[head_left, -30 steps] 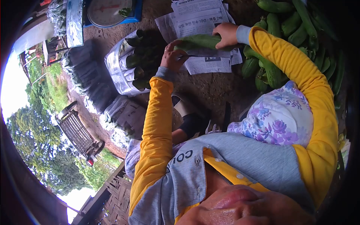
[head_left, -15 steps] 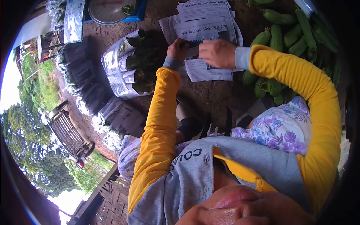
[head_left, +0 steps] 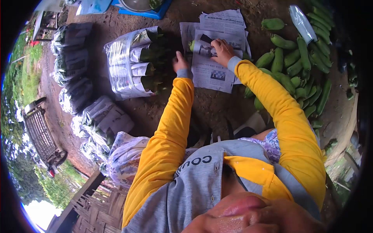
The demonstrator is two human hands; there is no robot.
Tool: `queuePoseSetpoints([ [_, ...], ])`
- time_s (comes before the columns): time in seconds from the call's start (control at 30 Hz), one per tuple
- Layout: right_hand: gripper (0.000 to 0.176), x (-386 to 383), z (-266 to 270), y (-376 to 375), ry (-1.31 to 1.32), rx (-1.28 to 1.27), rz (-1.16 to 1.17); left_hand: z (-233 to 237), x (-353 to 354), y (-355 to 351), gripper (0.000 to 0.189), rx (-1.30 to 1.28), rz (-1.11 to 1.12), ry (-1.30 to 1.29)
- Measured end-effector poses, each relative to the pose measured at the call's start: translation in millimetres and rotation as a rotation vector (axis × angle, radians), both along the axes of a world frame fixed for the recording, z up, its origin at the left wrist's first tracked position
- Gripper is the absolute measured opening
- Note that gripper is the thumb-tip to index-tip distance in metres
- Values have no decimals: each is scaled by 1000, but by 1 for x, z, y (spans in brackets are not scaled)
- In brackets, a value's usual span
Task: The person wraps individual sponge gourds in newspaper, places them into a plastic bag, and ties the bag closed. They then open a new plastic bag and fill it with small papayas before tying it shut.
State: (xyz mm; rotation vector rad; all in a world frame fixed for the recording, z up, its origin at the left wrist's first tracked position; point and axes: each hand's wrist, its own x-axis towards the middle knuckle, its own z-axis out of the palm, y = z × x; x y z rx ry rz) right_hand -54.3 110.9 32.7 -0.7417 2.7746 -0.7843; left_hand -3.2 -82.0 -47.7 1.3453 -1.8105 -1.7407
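Observation:
My right hand (head_left: 222, 53) is closed on a newspaper sheet (head_left: 211, 73), its fingers curled on a fold near the upper right. The pale end of a green vegetable (head_left: 191, 46) pokes out at the sheet's left side; the paper covers the rest. More newspaper sheets (head_left: 225, 21) lie beneath and behind. Just left of the paper, my left hand (head_left: 180, 63) is raised with its fingers apart and nothing visible in it. Loose long green vegetables (head_left: 278, 60) are heaped to the right.
A plastic-covered bundle of paper-wrapped vegetables (head_left: 118, 64) lies to the left, with more wrapped bundles (head_left: 75, 64) beyond. A blue scale (head_left: 155, 14) stands at the top. A shiny plastic package (head_left: 302, 24) rests by the heap. Farther left is a slatted bench-like frame (head_left: 42, 130).
My left hand has come off the paper. My right hand now grips a fold, and a vegetable end shows at the sheet's left side. The whole view has shifted, showing more on the right.

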Motion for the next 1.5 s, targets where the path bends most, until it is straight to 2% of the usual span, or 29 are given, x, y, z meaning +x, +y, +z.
queuePoseSetpoints([
  [0.03,49,-2,0,0,9,-34,-20,12,13,5,50,376,-77,-116],
  [0.07,50,-5,-1,-4,19,-75,-36,19,22,13,48,574,-170,-106],
  [0.1,48,-7,-6,-5,-20,-100,-84,14,25,26,50,771,-153,-54],
  [0.17,48,1,-6,-11,-157,-232,-66,35,33,43,51,932,-209,105],
  [0.2,48,8,-7,-14,-232,-292,-53,28,31,48,49,968,-151,190],
  [0.27,42,23,-18,-22,-426,-422,5,35,31,38,45,980,-210,337],
  [0.3,36,27,-10,-26,-662,-508,16,53,36,27,42,1164,-291,397],
  [0.4,31,38,10,-35,-894,-693,-49,71,40,20,41,1131,-302,468],
  [0.43,28,36,18,-34,-763,-566,-29,79,37,21,38,1073,-296,506],
  [0.53,37,36,38,-37,246,-475,-32,125,27,21,31,901,-246,453],
  [0.6,41,39,68,-43,-673,-989,-239,145,13,15,32,907,-410,564],
  [0.63,45,34,82,-40,-844,-952,-165,166,6,14,33,679,-371,547],
  [0.67,45,31,93,-43,-806,-912,-163,186,1,11,35,593,-373,497],
  [0.73,47,27,122,-49,-722,-833,-164,215,-20,3,41,257,-300,375],
  [0.77,54,26,129,-56,-558,-808,-92,229,-33,-2,42,169,-239,334],
  [0.8,53,24,137,-65,-502,-772,-87,242,-41,-6,44,83,-178,289],
  [0.83,52,24,147,-75,-449,-738,-83,284,-29,-15,45,15,-186,255],
  [0.87,51,27,157,-86,-397,-706,-82,296,-33,-23,43,-22,-186,291],
  [0.93,50,41,179,-108,-141,-780,51,324,-36,-39,64,-43,-213,222],
  [1.03,46,53,212,-129,40,-733,36,337,-43,-53,54,-100,-177,223],
  [1.17,47,65,253,-129,-98,-677,119,338,-39,-83,40,215,-356,370],
  [1.27,47,57,278,-119,-255,-712,195,388,5,-89,42,641,-593,514],
  [1.33,45,38,291,-114,-270,-697,249,408,-8,-86,34,345,-475,632],
  [1.47,42,26,304,-113,-568,-927,263,459,-7,-70,22,200,-388,812],
  [1.5,41,26,302,-109,-588,-968,254,464,-3,-65,25,72,-436,882],
])
